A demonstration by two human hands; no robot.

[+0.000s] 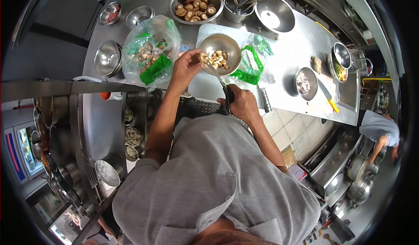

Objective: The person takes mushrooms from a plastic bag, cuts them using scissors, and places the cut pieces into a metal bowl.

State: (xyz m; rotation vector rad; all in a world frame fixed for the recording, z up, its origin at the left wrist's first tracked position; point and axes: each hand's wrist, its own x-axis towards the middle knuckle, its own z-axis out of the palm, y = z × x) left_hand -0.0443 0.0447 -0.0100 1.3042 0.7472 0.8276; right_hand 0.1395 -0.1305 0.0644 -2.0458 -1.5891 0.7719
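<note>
My left hand (pixel 187 68) pinches a pale brown mushroom (pixel 203 58) at the left rim of a steel bowl (pixel 233 51). Black-handled scissors (pixel 224 83) are gripped in my right hand (pixel 243 102), their blades pointing up to the mushroom. Cut mushroom pieces (pixel 219 58) lie inside the bowl. Under it is a white cutting board (pixel 209 29). To the left, a clear plastic bag (pixel 131 55) with green print holds more mushrooms. A second green-printed bag (pixel 252 68) lies crumpled to the right of the bowl.
Behind stands a large bowl (pixel 174 1) of whole mushrooms, beside a pot of utensils (pixel 235 16) and a colander (pixel 283 11). Further right are a small pan (pixel 310 79) with pale slices and a yellow-handled knife (pixel 334 104). Another person (pixel 377 127) is at the far right.
</note>
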